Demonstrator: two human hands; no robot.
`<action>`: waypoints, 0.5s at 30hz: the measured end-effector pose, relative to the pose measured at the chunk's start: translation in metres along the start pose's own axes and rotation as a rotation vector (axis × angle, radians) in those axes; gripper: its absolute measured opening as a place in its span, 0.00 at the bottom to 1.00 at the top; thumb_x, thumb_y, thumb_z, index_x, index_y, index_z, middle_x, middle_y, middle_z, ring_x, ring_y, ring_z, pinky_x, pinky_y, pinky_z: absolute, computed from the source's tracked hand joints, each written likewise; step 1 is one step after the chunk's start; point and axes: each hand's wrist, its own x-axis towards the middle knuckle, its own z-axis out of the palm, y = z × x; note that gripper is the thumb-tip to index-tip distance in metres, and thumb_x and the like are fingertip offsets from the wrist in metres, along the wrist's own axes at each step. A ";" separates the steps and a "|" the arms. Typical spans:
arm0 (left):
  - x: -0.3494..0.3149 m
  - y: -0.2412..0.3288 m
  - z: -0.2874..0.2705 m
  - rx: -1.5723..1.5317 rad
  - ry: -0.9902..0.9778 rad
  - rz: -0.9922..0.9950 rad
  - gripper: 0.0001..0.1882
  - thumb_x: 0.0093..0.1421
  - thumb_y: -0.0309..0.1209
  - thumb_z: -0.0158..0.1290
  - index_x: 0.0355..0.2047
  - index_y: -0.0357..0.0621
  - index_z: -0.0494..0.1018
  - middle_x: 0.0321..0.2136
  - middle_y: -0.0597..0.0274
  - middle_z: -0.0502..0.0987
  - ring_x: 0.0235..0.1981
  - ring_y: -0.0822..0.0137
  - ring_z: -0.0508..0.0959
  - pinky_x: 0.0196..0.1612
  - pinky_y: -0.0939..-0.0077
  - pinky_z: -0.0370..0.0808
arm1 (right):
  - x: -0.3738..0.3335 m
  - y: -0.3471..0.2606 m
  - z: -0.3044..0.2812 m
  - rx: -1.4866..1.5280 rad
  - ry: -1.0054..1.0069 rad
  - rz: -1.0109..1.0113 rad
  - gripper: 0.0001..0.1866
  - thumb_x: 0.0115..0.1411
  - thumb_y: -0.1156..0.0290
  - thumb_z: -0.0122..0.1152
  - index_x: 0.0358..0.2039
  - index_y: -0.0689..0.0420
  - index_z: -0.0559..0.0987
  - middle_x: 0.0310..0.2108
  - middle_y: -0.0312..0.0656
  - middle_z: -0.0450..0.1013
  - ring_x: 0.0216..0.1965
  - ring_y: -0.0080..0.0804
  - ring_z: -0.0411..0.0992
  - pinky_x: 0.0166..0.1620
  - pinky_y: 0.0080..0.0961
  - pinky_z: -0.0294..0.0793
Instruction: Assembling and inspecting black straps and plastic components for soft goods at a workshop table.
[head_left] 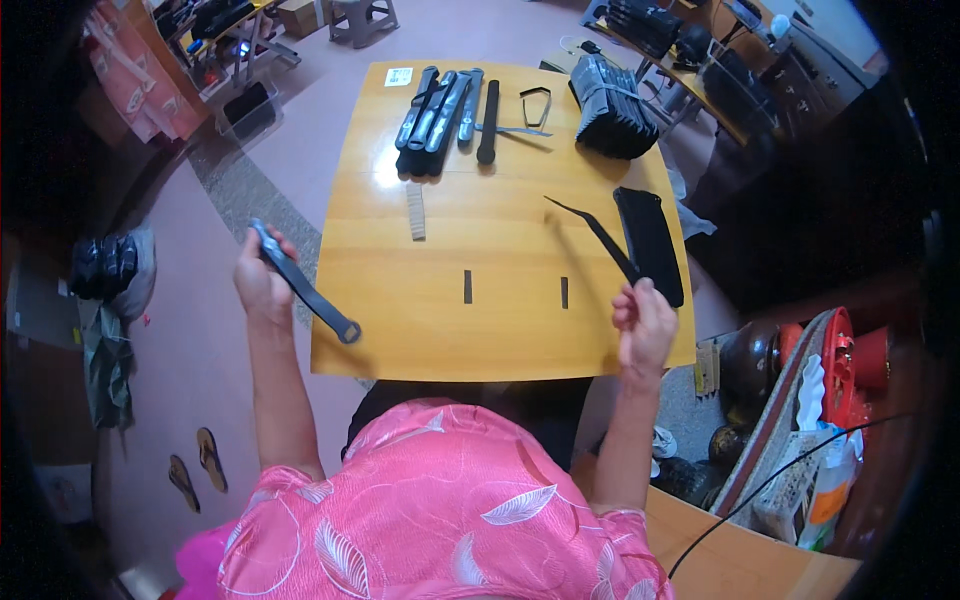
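My left hand (262, 285) is closed round one end of a dark strap (308, 292); its rounded far end hangs over the table's left front edge, with a small tan patch on it. At the right, my right hand (645, 325) pinches the lower end of a thin black strip (600, 235), which slants up and left above the table. Just beyond that hand lies a flat black fabric piece (650, 240). Two short dark strips, a left one (467, 287) and a right one (565, 293), lie on the tabletop between my hands.
On the yellow wooden table (370, 270), a pile of dark straps (436, 125), a single black strap (488, 120), a bent thin band (535, 105) and a tied black stack (612, 108) sit at the far side. A segmented beige strip (416, 212) lies nearer. Clutter (790, 400) stands right.
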 end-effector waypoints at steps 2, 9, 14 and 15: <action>-0.021 -0.019 0.012 0.023 -0.067 -0.092 0.14 0.66 0.37 0.40 0.37 0.38 0.68 0.26 0.59 0.71 0.23 0.66 0.71 0.27 0.73 0.70 | 0.026 0.029 0.002 0.027 0.045 0.126 0.15 0.65 0.65 0.51 0.29 0.65 0.74 0.20 0.38 0.71 0.18 0.18 0.65 0.21 0.11 0.62; -0.085 -0.043 0.045 0.181 -0.338 -0.200 0.13 0.63 0.33 0.43 0.40 0.35 0.68 0.28 0.58 0.72 0.24 0.66 0.73 0.29 0.76 0.71 | 0.047 0.040 0.013 -0.171 0.020 0.263 0.13 0.65 0.67 0.49 0.31 0.65 0.73 0.21 0.40 0.72 0.16 0.18 0.66 0.17 0.12 0.62; -0.109 -0.056 0.053 0.287 -0.471 -0.255 0.11 0.62 0.30 0.46 0.40 0.36 0.69 0.27 0.60 0.74 0.27 0.69 0.74 0.33 0.77 0.72 | 0.044 0.037 0.024 -0.304 0.069 0.238 0.15 0.64 0.64 0.50 0.28 0.64 0.74 0.18 0.38 0.71 0.13 0.17 0.65 0.13 0.11 0.60; -0.115 -0.057 0.055 0.343 -0.530 -0.259 0.11 0.62 0.31 0.47 0.39 0.36 0.70 0.27 0.61 0.74 0.27 0.71 0.74 0.34 0.78 0.72 | 0.044 0.038 0.021 -0.399 0.029 0.246 0.17 0.64 0.63 0.51 0.25 0.64 0.74 0.16 0.37 0.70 0.12 0.17 0.65 0.13 0.13 0.59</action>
